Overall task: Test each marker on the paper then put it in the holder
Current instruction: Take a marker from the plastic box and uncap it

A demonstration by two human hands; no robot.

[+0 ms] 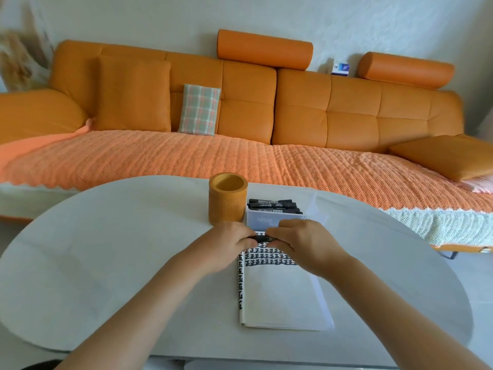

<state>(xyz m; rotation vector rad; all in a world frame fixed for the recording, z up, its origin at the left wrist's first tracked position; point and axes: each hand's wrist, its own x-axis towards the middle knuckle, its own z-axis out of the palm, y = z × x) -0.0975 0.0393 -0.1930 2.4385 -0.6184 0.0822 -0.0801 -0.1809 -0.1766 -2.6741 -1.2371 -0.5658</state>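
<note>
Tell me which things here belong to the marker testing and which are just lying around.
Part of the job: marker, held by left hand and right hand; paper with black test marks; orange holder; white box of more markers.
Just lying about: plaid cushion; orange bolsters; small blue-and-white box on the sofa back.
</note>
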